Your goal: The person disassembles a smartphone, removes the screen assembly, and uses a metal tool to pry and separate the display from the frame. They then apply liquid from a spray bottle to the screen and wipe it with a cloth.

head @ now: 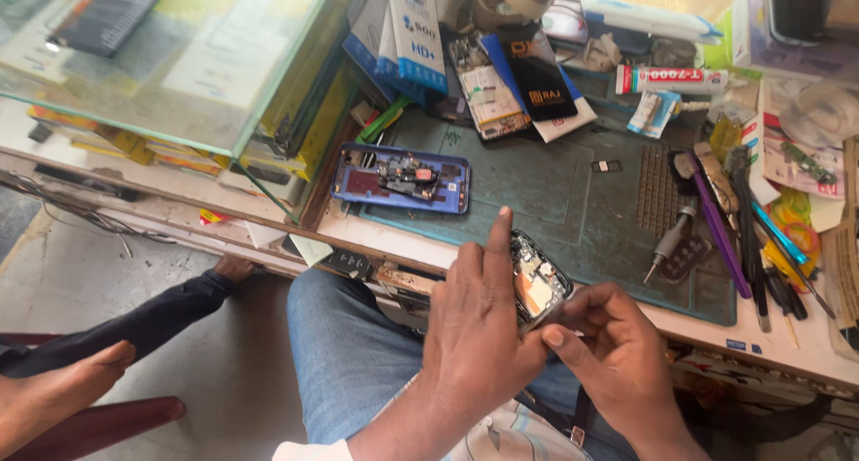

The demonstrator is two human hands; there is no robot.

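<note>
a: how far along is the work on the opened phone?

b: it is judged to be mid-way. the back is already off and the board and inner parts are laid bare; nothing is seen refitted yet. the phone is held over the lap, just in front of the bench edge, above the near side of the green work mat.

a: and the hands?

b: the left hand is wrapped around the phone's near side, with its forefinger raised straight. the right hand is pinched on the phone's lower corner with thumb and fingertips. both hands are close together, clamped on the same phone.

a: what is left, by the look of it?

b: a blue phone shell with loose parts inside is lying apart on the mat, so reassembly is thought to be still ahead. a screwdriver is left untouched on the mat.

a: any containers?

b: a glass display case is seen at the left, with flat boxes inside. a glue tube is lying behind the mat. what the tube holds cannot be told.
</note>
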